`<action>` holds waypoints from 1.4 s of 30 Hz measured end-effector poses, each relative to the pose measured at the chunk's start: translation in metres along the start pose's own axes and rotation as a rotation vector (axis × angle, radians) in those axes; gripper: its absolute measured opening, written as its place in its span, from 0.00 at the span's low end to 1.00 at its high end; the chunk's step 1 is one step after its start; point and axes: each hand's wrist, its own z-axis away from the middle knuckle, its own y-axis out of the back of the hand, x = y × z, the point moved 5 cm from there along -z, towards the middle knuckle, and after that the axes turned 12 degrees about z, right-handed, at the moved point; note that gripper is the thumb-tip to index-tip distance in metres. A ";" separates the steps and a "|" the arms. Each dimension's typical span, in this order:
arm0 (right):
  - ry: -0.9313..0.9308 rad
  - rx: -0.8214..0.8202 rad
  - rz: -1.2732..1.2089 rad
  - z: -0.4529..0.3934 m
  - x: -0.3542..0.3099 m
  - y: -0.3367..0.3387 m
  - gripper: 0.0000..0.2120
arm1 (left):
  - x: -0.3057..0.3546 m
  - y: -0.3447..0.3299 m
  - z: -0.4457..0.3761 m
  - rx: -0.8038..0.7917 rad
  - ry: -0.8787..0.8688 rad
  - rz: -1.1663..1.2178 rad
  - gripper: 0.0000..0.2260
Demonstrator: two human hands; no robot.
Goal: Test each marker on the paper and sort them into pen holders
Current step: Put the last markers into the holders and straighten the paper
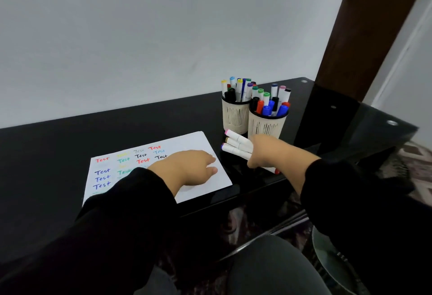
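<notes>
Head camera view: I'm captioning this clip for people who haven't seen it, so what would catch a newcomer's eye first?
The white paper on the black table, covered with the word "Test" in many colours, stands out most, with the left hand resting on it. Right of it, two cream pen holders stand crammed with bright-capped markers. In front of them, the right hand reaches onto a few loose white markers lying on the table.

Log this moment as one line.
left hand: flat on paper | right hand: over loose markers, grip unclear | holders: both holding markers | table: black
</notes>
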 end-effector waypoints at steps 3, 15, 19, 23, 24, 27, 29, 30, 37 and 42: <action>0.005 -0.011 0.003 0.009 0.016 0.001 0.18 | 0.018 0.001 0.001 -0.001 -0.042 -0.017 0.22; -0.074 -0.024 0.064 0.049 0.106 0.006 0.13 | 0.099 -0.007 -0.020 -0.040 -0.227 -0.043 0.22; -0.123 -0.022 0.029 0.061 0.143 -0.004 0.14 | 0.136 -0.021 -0.038 -0.069 -0.311 -0.049 0.22; -0.164 -0.047 0.016 0.071 0.182 -0.020 0.14 | 0.175 -0.041 -0.057 -0.103 -0.402 -0.072 0.22; -0.175 -0.048 -0.004 0.074 0.191 -0.024 0.14 | 0.183 -0.046 -0.061 -0.112 -0.415 -0.077 0.23; -0.208 -0.077 -0.017 0.079 0.219 -0.041 0.14 | 0.206 -0.064 -0.075 -0.151 -0.460 -0.097 0.23; -0.224 -0.110 -0.025 0.081 0.236 -0.055 0.15 | 0.222 -0.079 -0.084 -0.188 -0.481 -0.121 0.23; -0.229 -0.128 -0.024 0.083 0.242 -0.062 0.15 | 0.228 -0.084 -0.087 -0.206 -0.489 -0.136 0.22; -0.262 -0.269 0.006 0.076 0.282 -0.133 0.18 | 0.255 -0.138 -0.118 -0.340 -0.513 -0.184 0.21; -0.240 -0.398 0.027 0.061 0.297 -0.200 0.16 | 0.257 -0.186 -0.147 -0.449 -0.510 -0.220 0.23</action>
